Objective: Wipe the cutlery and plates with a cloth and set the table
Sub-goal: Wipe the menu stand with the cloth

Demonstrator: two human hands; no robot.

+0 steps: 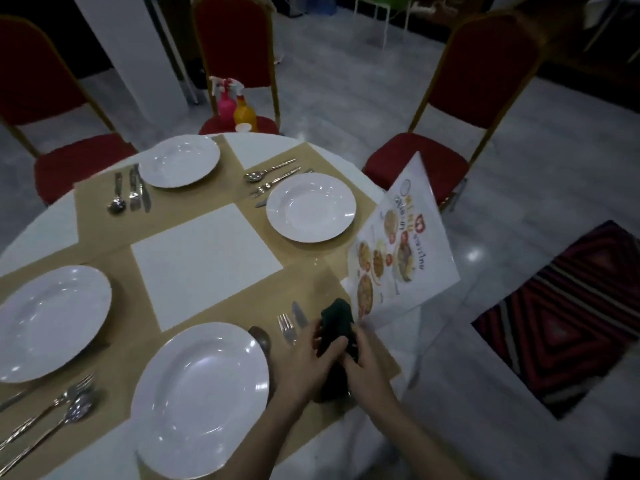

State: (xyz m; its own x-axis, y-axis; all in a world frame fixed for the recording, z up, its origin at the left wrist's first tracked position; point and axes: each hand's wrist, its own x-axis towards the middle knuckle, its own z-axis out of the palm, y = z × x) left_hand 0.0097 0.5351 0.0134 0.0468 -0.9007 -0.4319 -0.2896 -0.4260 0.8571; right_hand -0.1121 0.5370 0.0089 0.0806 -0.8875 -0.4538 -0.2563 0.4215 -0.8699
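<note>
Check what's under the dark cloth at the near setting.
Both hands, left hand and right hand, grip the dark cloth over the tan placemat. Spoon, fork and knife tips show beside it; their handles are hidden.

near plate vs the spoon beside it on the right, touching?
Cannot tell. In the head view the spoon lies right at the near plate rim; no gap shows, but dim light and the left hand obscure contact.

Red chairs on dim grey marble floor.
</note>
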